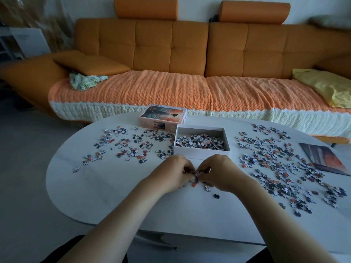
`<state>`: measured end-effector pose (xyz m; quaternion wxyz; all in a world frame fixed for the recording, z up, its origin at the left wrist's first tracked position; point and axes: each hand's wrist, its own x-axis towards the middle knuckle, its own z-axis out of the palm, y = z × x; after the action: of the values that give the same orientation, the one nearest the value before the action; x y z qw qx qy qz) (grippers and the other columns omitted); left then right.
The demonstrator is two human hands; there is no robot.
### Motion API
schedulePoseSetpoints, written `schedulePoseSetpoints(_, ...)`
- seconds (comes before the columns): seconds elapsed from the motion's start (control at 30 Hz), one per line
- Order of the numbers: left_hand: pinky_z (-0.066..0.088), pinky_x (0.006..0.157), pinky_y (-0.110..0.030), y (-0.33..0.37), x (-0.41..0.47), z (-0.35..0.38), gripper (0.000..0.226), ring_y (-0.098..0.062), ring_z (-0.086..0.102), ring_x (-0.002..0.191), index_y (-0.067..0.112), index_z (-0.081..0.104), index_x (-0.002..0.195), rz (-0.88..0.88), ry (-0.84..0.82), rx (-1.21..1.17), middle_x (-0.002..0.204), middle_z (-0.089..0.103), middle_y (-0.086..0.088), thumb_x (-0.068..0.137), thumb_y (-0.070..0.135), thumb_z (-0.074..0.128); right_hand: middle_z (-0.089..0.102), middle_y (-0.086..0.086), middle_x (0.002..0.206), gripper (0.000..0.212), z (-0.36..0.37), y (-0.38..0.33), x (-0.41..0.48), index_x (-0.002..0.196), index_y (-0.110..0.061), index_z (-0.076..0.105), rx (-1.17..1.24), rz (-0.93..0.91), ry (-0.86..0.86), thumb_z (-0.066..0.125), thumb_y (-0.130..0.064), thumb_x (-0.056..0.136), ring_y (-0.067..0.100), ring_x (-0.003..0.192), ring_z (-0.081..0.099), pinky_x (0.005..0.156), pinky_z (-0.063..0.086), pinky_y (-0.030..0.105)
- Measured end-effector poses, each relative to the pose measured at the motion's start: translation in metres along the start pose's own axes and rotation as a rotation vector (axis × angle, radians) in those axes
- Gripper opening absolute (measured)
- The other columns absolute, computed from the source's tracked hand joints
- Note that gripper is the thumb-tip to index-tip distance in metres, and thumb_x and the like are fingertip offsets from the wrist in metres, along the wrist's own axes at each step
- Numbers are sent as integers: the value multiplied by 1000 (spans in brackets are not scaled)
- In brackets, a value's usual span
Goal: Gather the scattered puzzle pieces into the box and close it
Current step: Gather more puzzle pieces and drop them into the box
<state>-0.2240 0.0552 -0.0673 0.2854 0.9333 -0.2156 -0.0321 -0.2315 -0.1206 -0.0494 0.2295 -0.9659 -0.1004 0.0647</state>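
Fingers (187, 170) of the left hand (171, 174) and of the right hand (221, 173) were curled in toward each other, pinching a small clump of puzzle pieces (196, 176) between them on the table (114, 196), just in front of the box (201, 154). A few strays lay under and beside the hands, one dark piece (217, 196) a little apart.

The box stood open with a layer of pieces already in it. Many more lay scattered to its left (131, 147), and a thicker spread lay to its right (275, 168).

The pieces looked like thin, stiff card: very light, loose, and likely to slide on the smooth tabletop or slip out of a pinch. Sweeping them into a heap and lifting with cupped hands would probably lose fewer than pinching. The box seemed to be light cardboard and might shift if bumped, so steadying a wall would help.

The lid (163, 115) lay just behind the box's far left corner. It would best be taken by its two long sides.

The lid carried a picture of a figure against an orange sky. Small print on its side panel was too blurred to read, and no brand could be made out. The picture sheet (322, 158) at the right edge of the table showed no legible words.
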Motion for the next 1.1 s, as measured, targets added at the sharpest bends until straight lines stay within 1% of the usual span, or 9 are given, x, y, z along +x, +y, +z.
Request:
schedulePoseSetpoints(0.17,43,67,-15,1,10,-9,15,-1,61,80,22,74,101,-39,17,-126,86,64,15,87,25,72,70,0,75,7,-7,1,10,87,-19,75,39,14,6,72,-23,83,16,63,69,63,59,29)
schedulePoseSetpoints(0.3,38,63,-13,2,25,-22,11,4,58,78,25,74,98,-17,97,-182,84,65,17,88,24,71,71,0,71,3,-23,0,21,85,-23,74,96,1,87,72,-25,85,10,57,68,59,58,25)
schedulePoseSetpoints(0.43,43,70,-15,3,47,-32,16,-4,62,86,22,74,104,13,226,-206,96,70,10,88,22,71,69,6,76,8,-33,-1,39,89,-15,74,88,-63,254,71,-21,86,19,63,67,66,55,35)
schedulePoseSetpoints(0.6,52,82,-36,-4,72,-31,22,-13,63,92,22,73,112,61,277,-130,103,71,3,91,18,67,59,5,75,8,-27,9,66,87,-13,74,-2,-156,411,66,-15,87,15,61,51,53,36,16)
schedulePoseSetpoints(0.67,52,85,-40,-10,78,-27,27,-17,63,99,28,69,119,73,236,-42,113,69,2,94,20,61,63,5,78,18,-21,16,73,99,-19,74,-16,-132,377,58,-13,92,19,65,55,52,38,18)
schedulePoseSetpoints(0.8,39,100,-45,-20,84,-20,36,-28,52,123,31,55,135,43,84,279,133,60,-2,102,27,43,66,8,102,41,-16,23,74,129,-30,58,-33,-95,232,41,-8,99,25,81,55,69,48,35)
schedulePoseSetpoints(0.93,32,107,-44,-17,81,-22,37,-22,45,127,27,57,134,34,97,221,136,56,1,100,25,42,69,4,114,37,-19,25,67,124,-25,65,-5,-111,292,43,-10,98,23,94,60,77,47,27)
schedulePoseSetpoints(1.0,29,107,-40,-13,75,-22,36,-21,44,125,26,59,131,52,46,234,132,55,2,97,30,46,72,0,101,34,-19,24,63,114,-26,70,-11,-121,248,45,-14,95,16,84,63,68,48,24)
schedulePoseSetpoints(1.1,17,111,-38,-10,65,-19,45,-22,37,132,25,50,139,54,-75,350,142,48,6,97,42,44,69,-1,75,33,-14,24,58,109,-31,71,-52,-120,90,42,-26,93,17,63,59,57,51,35)
